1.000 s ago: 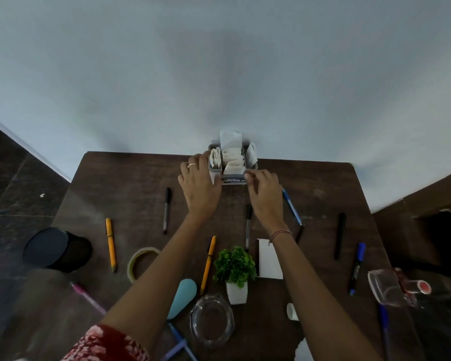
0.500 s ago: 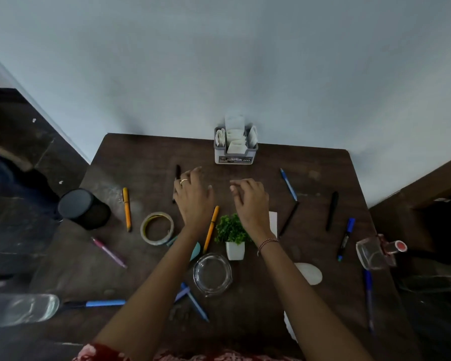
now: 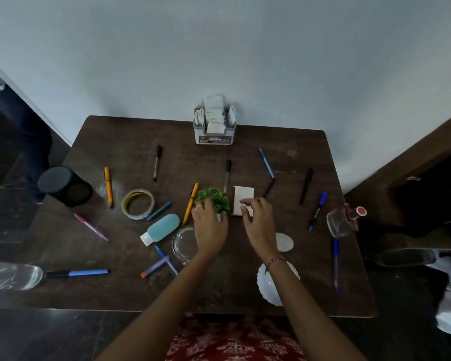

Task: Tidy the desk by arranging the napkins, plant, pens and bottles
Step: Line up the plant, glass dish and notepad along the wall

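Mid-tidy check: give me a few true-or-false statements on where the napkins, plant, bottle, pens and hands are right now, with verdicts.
1. The napkin holder stands at the far edge of the table, by the wall. True.
2. The left hand is on the plant. True.
3. The teal bottle stands upright. False: it lies on its side near the tape roll.
4. The pens are gathered together. False: they lie scattered over the table, like the yellow pen.
5. The right hand grips a pen. False: it holds nothing and is over the white block.
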